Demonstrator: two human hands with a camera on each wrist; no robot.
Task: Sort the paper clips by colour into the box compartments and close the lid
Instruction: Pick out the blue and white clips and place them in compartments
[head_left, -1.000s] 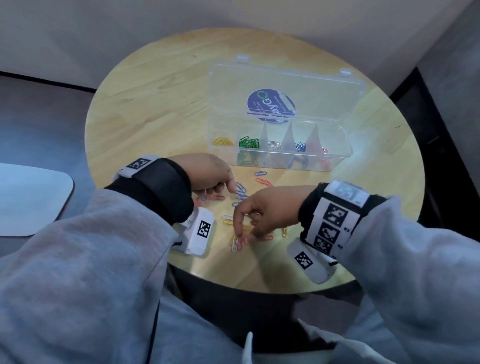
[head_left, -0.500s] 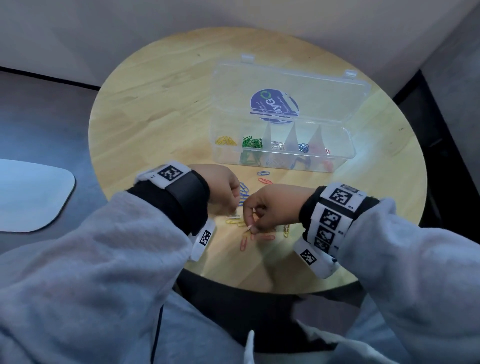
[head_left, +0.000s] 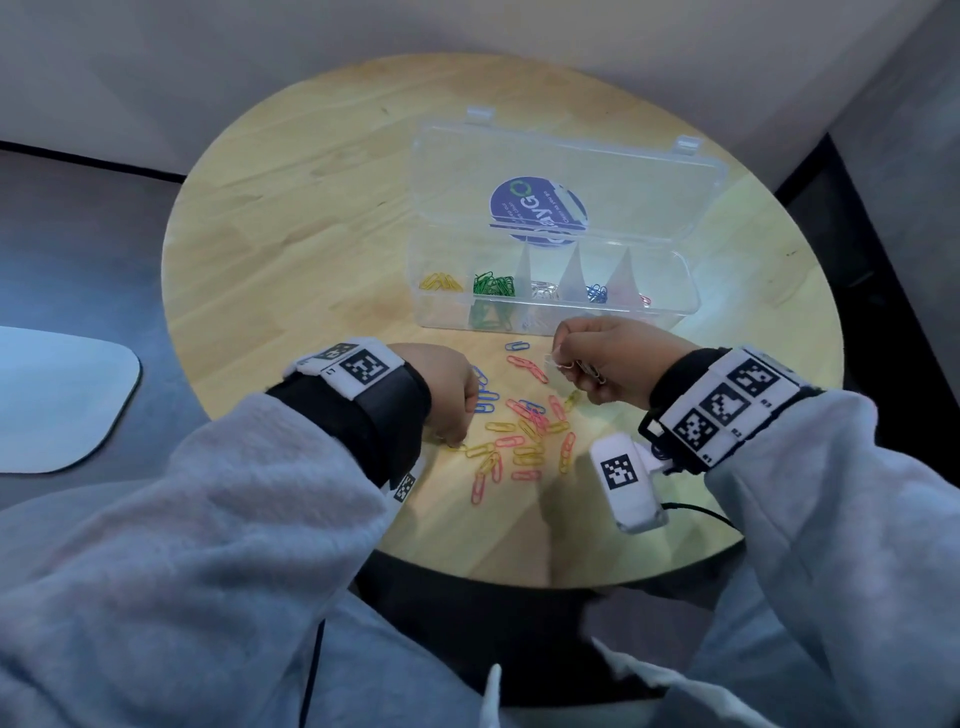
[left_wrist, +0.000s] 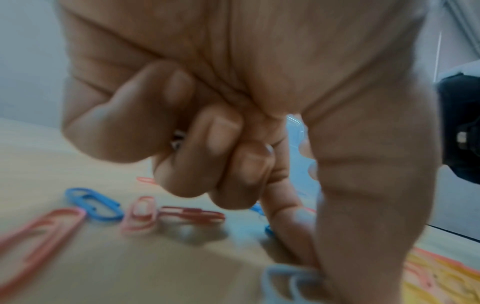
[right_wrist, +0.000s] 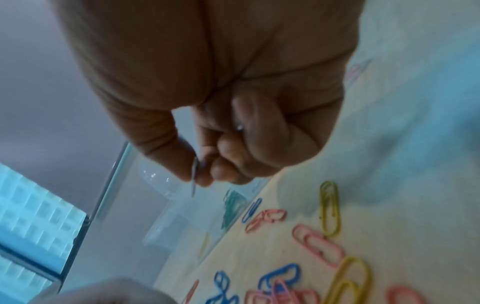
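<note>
A clear box (head_left: 680, 312) stands on the table with its lid (head_left: 571, 156) open. Its compartments hold yellow clips (head_left: 440, 282), green clips (head_left: 493, 286), silver clips (head_left: 543, 291), blue clips (head_left: 596, 292) and red clips (head_left: 644, 300). Loose red, yellow and blue clips (head_left: 524, 436) lie in front of it. My right hand (head_left: 563, 364) hovers just before the box and pinches a silver clip (right_wrist: 194, 176) between thumb and forefinger. My left hand (head_left: 457, 434) is curled at the pile's left edge. Something silver (left_wrist: 178, 139) glints inside its fingers, and its forefinger tip (left_wrist: 298, 246) touches the table beside a pale clip (left_wrist: 283, 281).
The round wooden table (head_left: 311, 234) has bare wood left of and behind the box. Its near edge runs just below my wrists. A pale flat seat or board (head_left: 57, 400) sits lower at the far left. A dark gap (head_left: 852, 270) lies to the right of the table.
My hands, close together over the pile before, have parted. The right hand has lifted toward the box with a silver clip; the left has shifted to the pile's near left edge.
</note>
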